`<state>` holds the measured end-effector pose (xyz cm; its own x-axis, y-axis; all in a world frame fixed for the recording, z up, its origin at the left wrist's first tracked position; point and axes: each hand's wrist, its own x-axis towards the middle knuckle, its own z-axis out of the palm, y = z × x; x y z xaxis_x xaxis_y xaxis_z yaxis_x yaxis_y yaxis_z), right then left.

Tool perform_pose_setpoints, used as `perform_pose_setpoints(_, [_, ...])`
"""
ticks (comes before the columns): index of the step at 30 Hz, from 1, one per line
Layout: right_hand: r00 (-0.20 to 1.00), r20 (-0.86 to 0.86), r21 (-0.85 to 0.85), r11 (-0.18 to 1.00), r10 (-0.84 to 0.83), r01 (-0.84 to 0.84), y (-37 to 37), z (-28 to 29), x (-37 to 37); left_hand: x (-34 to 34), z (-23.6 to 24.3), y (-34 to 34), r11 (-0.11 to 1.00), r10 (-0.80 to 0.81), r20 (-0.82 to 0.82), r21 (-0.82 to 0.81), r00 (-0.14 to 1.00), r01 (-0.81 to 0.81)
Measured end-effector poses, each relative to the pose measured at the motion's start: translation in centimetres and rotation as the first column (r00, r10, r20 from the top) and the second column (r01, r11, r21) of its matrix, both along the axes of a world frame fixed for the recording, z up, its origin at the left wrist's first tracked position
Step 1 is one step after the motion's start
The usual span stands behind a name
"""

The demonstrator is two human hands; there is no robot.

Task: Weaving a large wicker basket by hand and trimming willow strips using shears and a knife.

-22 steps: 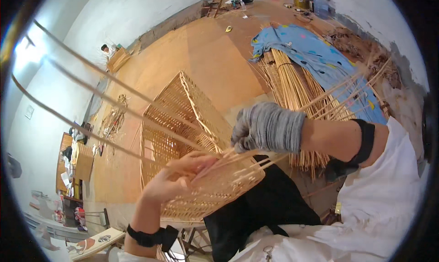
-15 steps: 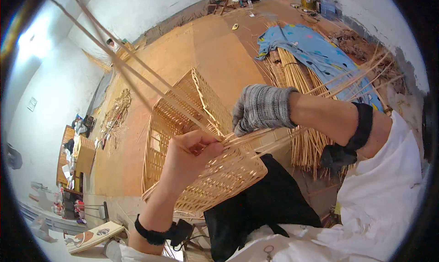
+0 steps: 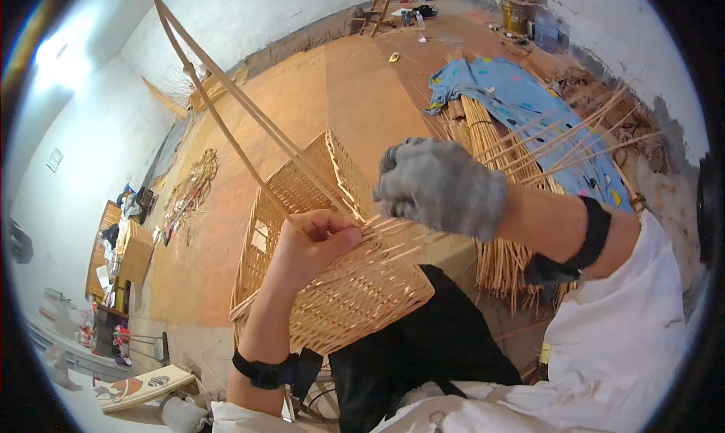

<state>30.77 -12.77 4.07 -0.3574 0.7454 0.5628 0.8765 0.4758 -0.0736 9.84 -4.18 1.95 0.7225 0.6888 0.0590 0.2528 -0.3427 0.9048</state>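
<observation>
A pale wicker basket [image 3: 362,301], open-topped and tilted, rests over the black cloth [image 3: 415,350] on my lap. At its rim my bare left hand [image 3: 313,240] is closed on wicker strands; long strands [image 3: 238,142] rise from there toward the upper left. Just right of it, above the short projecting strands, my right hand [image 3: 434,187] wears a grey knitted glove and is curled closed, slightly blurred; what its fingertips hold is hidden. Both forearms have black straps.
Bundled canes [image 3: 491,274] lie right, partly under a blue patterned cloth [image 3: 498,85]. Loose strands [image 3: 196,184] lie on the left floor, beside a cluttered wooden cabinet [image 3: 136,248]. A folding chair [image 3: 374,13], yellow bucket [image 3: 513,21] and water jug [image 3: 545,36] stand at the back.
My left hand has moved up along the rim, and the long strands have swung more upright. My right hand has lifted slightly off the strands and turned.
</observation>
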Motion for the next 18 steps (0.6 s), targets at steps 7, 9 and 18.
perform_pose_setpoints(7, [0.77,0.579,0.495,0.866,-0.269,-0.069,-2.0,-3.7,0.0,1.0,0.2,1.4,0.999,0.036,-0.073,-0.008,0.997,-0.036])
perform_pose_setpoints(9, [0.742,0.6,0.491,0.87,-0.298,-0.048,-1.9,-4.8,0.1,1.5,0.5,1.3,1.0,0.027,-0.066,-0.012,0.997,-0.028])
perform_pose_setpoints(18, [0.05,-0.957,-0.262,0.776,-0.286,-0.574,-3.8,-6.4,0.5,0.1,0.1,-0.4,0.997,0.076,-0.061,-0.009,0.995,-0.077])
